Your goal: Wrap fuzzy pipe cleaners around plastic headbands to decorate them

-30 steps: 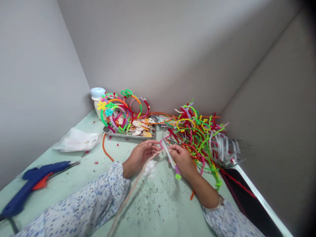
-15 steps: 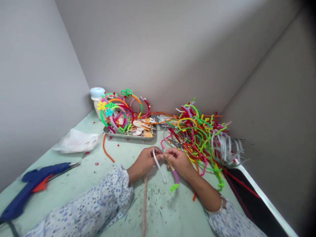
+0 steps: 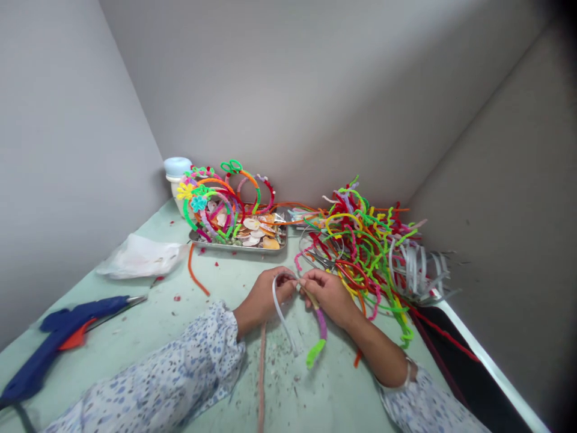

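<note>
A: Hands?

B: Both meet mid-desk, fingertips nearly touching. Left hand point(image 3: 265, 294) is pinched closed on a white plastic headband point(image 3: 280, 307), top of its arc at the fingers, the rest curving down toward the near edge. Right hand point(image 3: 329, 291) is closed on a pipe cleaner point(image 3: 318, 328), tan near the fingers, purple lower, with a green tip hanging free over the desk.

A: Why held like that?

B: Looks like the pipe cleaner's end is pressed against the band right where the two grips meet, so each hand steadies its own piece. My read, not certain; the contact spot is hidden by fingers.

A: Where's the band relative to the grip?

B: Under and between the hands, the loop opening toward the person. A pale pink strand point(image 3: 261, 373) runs from below the left hand toward the near edge.

A: Rest?

B: Pipe cleaner pile point(image 3: 360, 240) just beyond the right hand, toward the far right corner; bare white headbands point(image 3: 419, 270) beside it. Metal tray point(image 3: 238, 243) with shells and decorated headbands point(image 3: 216, 198) at the far edge, jar point(image 3: 177, 177) behind it. Glue gun point(image 3: 58, 331) at the left edge, plastic bag point(image 3: 139, 255) beyond it. Loose orange piece point(image 3: 196, 270) near the tray.
</note>
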### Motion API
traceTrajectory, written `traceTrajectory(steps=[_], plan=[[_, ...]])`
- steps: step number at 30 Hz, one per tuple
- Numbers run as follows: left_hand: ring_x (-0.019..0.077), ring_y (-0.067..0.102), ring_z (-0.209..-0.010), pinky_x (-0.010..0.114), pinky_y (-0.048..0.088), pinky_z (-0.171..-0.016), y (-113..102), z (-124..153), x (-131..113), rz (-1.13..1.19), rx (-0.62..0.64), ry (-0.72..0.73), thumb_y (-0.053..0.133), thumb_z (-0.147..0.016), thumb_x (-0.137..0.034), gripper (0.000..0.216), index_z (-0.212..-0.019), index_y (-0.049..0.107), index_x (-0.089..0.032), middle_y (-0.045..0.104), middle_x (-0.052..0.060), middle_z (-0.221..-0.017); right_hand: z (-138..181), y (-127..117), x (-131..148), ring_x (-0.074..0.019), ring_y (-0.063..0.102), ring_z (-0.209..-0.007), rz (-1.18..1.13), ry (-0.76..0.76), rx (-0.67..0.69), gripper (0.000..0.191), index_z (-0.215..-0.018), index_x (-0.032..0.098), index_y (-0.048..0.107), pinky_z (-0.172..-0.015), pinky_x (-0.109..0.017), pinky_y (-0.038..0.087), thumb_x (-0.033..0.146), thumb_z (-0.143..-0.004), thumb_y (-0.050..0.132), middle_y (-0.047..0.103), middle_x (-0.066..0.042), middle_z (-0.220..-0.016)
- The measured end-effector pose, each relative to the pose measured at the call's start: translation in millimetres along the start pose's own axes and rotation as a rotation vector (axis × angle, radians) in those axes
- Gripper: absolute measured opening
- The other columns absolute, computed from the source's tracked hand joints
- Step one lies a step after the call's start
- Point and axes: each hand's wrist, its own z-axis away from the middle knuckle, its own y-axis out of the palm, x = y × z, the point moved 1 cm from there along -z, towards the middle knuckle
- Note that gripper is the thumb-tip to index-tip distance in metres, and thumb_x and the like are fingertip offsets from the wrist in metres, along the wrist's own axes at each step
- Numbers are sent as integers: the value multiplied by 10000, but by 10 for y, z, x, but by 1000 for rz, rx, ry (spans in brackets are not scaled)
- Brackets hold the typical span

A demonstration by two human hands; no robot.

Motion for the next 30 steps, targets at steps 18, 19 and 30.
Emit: traceTrajectory(steps=[18,19,30], plan=[[87,431,-512,206,335,-502,28,20,11,115,20,-35,612,-726,-291,167,-762,618,-128,510,-29,-561,-3,-50,-9,-82,451,-365,-49,36,77,193,-664,164,590,-405,-192,340,320,-766,538,538,43,-440],[85,423,-512,204,328,-498,27,25,12,111,25,-33,611,-730,-292,172,-770,616,-125,504,-29,-563,-6,-55,-12,-79,455,-368,-62,39,83,188,-671,161,593,-404,-190,342,319,-762,544,544,42,-454],[75,390,-497,197,291,-484,39,37,14,116,79,9,569,-777,-303,181,-783,594,-124,478,-41,-555,-12,-112,17,-81,458,-371,-151,130,184,191,-697,147,590,-374,-186,325,335,-722,566,541,28,-476]])
